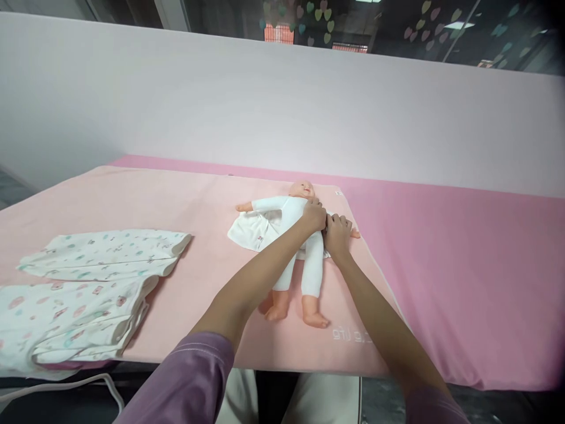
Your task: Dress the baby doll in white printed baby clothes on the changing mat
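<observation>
The single head view looks from the wearer's eye level, above the near edge of the peach mat (194, 200), facing forward and down across it to the white partition (282, 112) behind. It sits close enough to take in both forearms from the sleeves (189, 377) outward; no second view shares the scene.

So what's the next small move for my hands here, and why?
Perhaps slide the left hand across to smooth the white cloth: it looks creased beside the doll, while that hand sits near the right hand at the doll's other side.
</observation>
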Motion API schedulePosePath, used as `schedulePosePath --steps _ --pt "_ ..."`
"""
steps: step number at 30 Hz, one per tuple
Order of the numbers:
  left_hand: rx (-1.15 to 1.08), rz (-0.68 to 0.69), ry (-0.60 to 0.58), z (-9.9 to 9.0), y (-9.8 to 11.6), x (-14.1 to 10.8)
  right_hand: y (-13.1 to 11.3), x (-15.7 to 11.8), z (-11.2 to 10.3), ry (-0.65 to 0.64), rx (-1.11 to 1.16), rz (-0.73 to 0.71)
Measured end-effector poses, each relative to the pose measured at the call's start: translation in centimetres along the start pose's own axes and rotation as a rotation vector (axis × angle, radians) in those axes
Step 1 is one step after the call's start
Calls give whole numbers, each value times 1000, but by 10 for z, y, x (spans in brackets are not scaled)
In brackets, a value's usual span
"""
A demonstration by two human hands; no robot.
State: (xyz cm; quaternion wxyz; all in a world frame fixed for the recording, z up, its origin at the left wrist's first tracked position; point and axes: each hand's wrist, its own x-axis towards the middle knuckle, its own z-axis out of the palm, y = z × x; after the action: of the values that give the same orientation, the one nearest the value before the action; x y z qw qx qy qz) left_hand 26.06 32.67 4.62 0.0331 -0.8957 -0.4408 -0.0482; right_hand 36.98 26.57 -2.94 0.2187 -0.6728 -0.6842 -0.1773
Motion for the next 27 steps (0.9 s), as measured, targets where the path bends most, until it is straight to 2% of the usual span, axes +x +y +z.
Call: schedulePosePath --steps 7,12,20,27 --pt "27 -150 154 9 4 -5 2 0 3 25 39 18" --pt "-73 -185 276 9 -6 -16 4 4 1 31 92 -43" --pt "-55 -79 245 5 -17 -24 8 0 -1 46 114 -39" --pt "-182 -151 333 10 -27 -26 12 -2 2 73 61 18"
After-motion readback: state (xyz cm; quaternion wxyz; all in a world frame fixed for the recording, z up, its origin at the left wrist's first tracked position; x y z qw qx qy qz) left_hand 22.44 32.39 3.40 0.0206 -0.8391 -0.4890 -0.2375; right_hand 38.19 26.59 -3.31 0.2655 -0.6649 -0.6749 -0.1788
